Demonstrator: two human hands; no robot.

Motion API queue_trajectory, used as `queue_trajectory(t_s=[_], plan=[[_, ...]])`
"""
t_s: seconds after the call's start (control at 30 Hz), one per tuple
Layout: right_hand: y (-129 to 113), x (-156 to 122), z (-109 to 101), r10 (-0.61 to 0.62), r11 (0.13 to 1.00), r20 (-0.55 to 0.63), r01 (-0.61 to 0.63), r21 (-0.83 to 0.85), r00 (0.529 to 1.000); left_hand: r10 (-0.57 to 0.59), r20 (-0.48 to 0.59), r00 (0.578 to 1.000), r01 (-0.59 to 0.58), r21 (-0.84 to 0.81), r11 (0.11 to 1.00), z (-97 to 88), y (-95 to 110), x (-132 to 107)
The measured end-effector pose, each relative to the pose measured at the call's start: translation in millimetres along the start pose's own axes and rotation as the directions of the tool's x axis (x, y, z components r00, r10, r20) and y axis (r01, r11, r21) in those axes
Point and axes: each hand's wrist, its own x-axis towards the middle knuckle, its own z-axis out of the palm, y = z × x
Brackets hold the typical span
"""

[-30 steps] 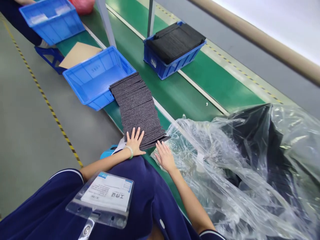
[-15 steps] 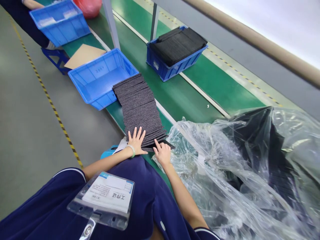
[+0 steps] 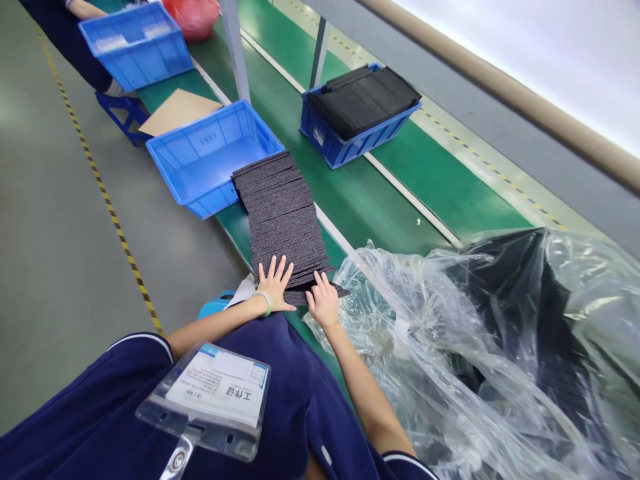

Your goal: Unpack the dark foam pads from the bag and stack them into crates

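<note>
A long row of dark grey foam sheets (image 3: pixel 286 213), stood on edge and leaning together, runs along the green table towards me. My left hand (image 3: pixel 273 288), with a pale bangle at its wrist, lies with fingers spread on the near left end of the row. My right hand (image 3: pixel 324 303) rests at the near right end, fingers stretched forward onto the sheets. Between the hands a dark gap separates the nearest few sheets from the others. At its far end the row meets a blue crate (image 3: pixel 200 153) with a bare bottom.
Clear plastic wrapping (image 3: pixel 400 347) over black material covers the right side. A second blue crate (image 3: pixel 340 150) full of black sheets stands beyond. Cardboard (image 3: pixel 180 111) lies behind the nearer crate. Far left, a co-worker's arm (image 3: pixel 86 9) reaches to another blue crate (image 3: pixel 145 63).
My right hand's fingers have shifted slightly and are stretched more upright over the sheets. The gap near my hands has widened, with the nearest sheets tipped towards me. My left hand stays spread.
</note>
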Motion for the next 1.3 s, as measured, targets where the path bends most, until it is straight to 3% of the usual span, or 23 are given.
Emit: queue_trajectory(t_s=[0.17, 0.3, 0.43, 0.6, 0.7, 0.93, 1.1, 1.3], plan=[[4, -5, 2, 0.003, 1.0, -0.014, -0.003, -0.002, 1.0, -0.006, 0.002, 1.0, 0.006, -0.019, 1.0, -1.5, 0, 1], [-2, 14, -3, 0.086, 0.995, 0.063, -0.082, -0.061, 0.994, -0.007, 0.003, 1.0, 0.007, -0.028, 1.0, -1.9, 0, 1], [-6, 27, -9, 0.09, 0.991, 0.124, -0.076, -0.113, 0.988, -0.006, 0.001, 1.0, 0.006, -0.031, 0.999, -2.5, 0, 2], [-8, 22, -8, 0.114, 0.989, 0.063, -0.108, -0.099, 0.991, -0.009, -0.003, 1.0, 0.008, -0.034, 0.999, -1.2, 0, 2], [-7, 28, -7, 0.066, 0.995, 0.011, -0.065, -0.073, 0.998, -0.007, -0.007, 1.0, 0.007, -0.033, 0.999, -0.1, 0, 2], [-1, 45, -7, -0.073, 0.997, 0.095, 0.071, 0.022, 0.993, -0.002, -0.009, 1.0, 0.002, -0.04, 0.999, 0.7, 0, 2], [1, 38, -4, -0.045, 0.999, 0.072, 0.044, 0.018, 0.996, -0.005, -0.01, 1.0, 0.004, -0.039, 0.999, 1.6, 0, 3], [-6, 61, -3, 0.024, 0.994, 0.093, -0.015, -0.104, 0.995, -0.005, -0.02, 1.0, 0.004, -0.036, 0.999, 3.0, 0, 4]])
